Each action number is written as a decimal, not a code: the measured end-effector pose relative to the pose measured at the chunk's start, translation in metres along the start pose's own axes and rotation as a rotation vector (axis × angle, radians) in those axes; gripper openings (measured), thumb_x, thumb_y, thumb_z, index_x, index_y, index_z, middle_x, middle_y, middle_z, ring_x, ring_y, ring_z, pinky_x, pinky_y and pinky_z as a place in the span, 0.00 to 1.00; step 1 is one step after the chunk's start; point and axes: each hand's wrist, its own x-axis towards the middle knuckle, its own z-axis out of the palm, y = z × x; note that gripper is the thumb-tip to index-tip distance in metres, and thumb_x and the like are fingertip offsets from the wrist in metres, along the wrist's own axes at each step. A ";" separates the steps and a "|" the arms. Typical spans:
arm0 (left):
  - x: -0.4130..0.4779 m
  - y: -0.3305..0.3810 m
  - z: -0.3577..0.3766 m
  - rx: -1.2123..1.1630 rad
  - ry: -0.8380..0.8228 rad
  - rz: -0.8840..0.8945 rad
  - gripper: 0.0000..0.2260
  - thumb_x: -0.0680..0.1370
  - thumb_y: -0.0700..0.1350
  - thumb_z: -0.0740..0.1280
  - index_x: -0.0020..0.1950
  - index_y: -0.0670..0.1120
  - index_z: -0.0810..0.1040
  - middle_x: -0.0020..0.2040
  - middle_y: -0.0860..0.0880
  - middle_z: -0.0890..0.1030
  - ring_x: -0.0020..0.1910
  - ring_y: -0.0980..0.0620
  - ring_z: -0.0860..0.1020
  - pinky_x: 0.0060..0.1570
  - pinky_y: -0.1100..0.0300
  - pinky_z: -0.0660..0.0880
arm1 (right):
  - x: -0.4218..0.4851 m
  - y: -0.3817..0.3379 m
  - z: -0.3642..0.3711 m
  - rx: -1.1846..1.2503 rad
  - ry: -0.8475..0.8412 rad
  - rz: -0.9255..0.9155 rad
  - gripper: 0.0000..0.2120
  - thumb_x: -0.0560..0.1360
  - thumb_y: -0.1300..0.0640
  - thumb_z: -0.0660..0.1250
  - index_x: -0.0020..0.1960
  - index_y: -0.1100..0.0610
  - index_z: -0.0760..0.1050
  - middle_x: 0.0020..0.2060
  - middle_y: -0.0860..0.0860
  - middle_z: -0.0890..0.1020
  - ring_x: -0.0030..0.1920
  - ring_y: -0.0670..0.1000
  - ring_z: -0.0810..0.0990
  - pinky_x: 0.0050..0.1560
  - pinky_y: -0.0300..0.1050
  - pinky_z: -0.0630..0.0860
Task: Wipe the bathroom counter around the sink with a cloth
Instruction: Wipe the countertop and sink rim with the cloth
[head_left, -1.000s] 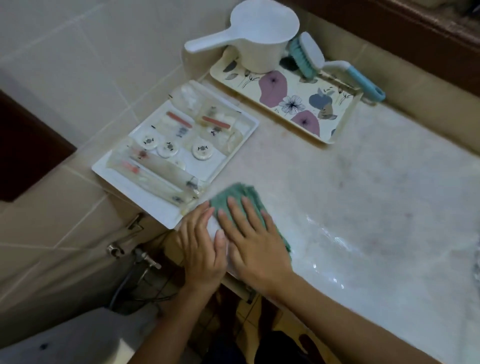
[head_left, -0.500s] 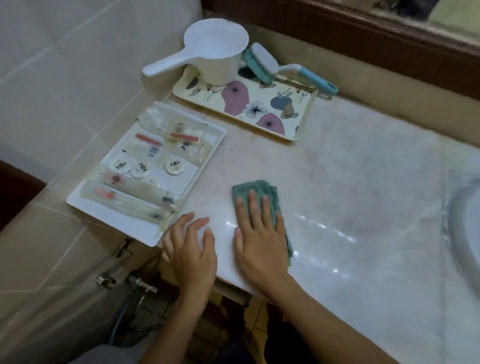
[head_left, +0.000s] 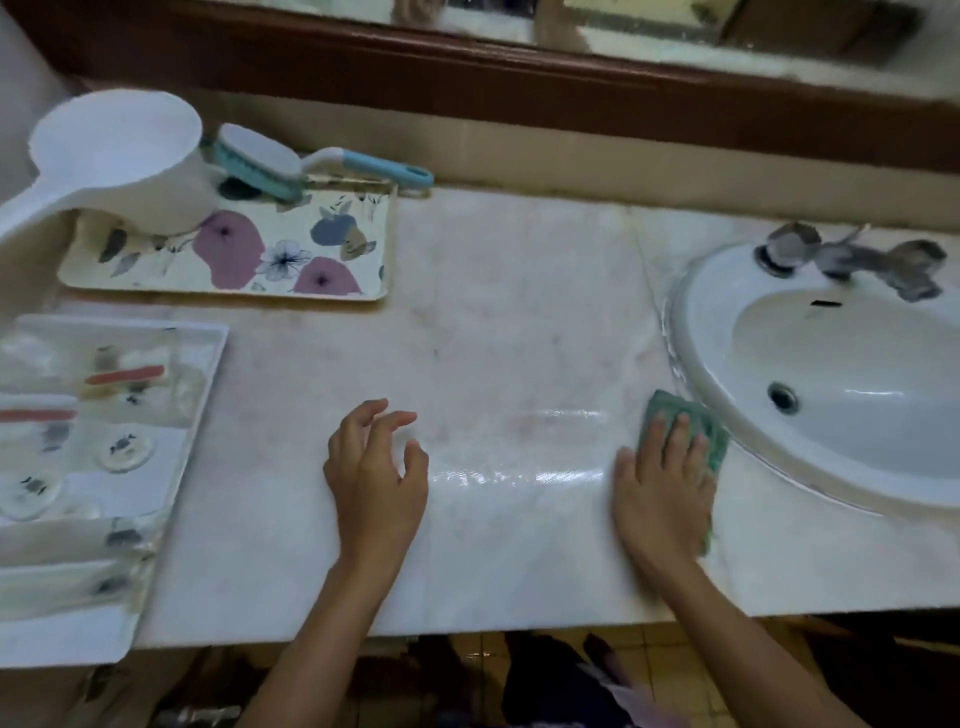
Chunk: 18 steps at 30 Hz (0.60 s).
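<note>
A folded green cloth (head_left: 707, 427) lies on the pale marble counter (head_left: 519, 322), right against the left rim of the white sink (head_left: 696, 343). My right hand (head_left: 662, 493) presses flat on the cloth, fingers spread over it. My left hand (head_left: 376, 470) rests on the counter near the front edge, well left of the cloth, fingers curled and holding nothing. A wet shiny streak runs across the counter between the two hands.
A flowered tray (head_left: 358, 283) at the back left carries a white scoop (head_left: 130, 156) and a blue-handled brush (head_left: 317, 166). A white tray (head_left: 208, 364) of wrapped toiletries sits at the left edge. A metal tap (head_left: 852, 257) stands behind the sink; a wood-framed mirror runs above.
My right hand has slid the cloth from the left end of the counter rightward to the sink's rim, leaving a wet trail. The left hand has come off the cloth and followed.
</note>
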 end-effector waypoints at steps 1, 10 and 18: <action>0.005 -0.002 0.001 0.026 -0.011 -0.001 0.12 0.73 0.41 0.64 0.55 0.49 0.80 0.63 0.50 0.74 0.64 0.48 0.70 0.60 0.56 0.61 | -0.003 -0.017 0.006 0.007 0.006 -0.032 0.28 0.80 0.49 0.43 0.79 0.56 0.50 0.78 0.57 0.53 0.77 0.60 0.52 0.74 0.59 0.53; 0.012 0.008 0.002 -0.038 -0.017 -0.078 0.14 0.73 0.42 0.57 0.51 0.51 0.81 0.62 0.51 0.74 0.64 0.47 0.70 0.63 0.53 0.62 | 0.009 -0.028 -0.043 0.033 -0.079 -0.072 0.28 0.75 0.61 0.58 0.74 0.58 0.61 0.60 0.58 0.78 0.52 0.62 0.77 0.52 0.50 0.71; 0.015 0.037 0.022 -0.032 -0.095 -0.002 0.13 0.73 0.45 0.59 0.52 0.51 0.81 0.62 0.54 0.74 0.63 0.48 0.71 0.62 0.52 0.63 | 0.038 -0.048 -0.093 1.271 -0.488 0.204 0.19 0.75 0.68 0.57 0.56 0.54 0.81 0.46 0.53 0.86 0.44 0.52 0.84 0.48 0.50 0.80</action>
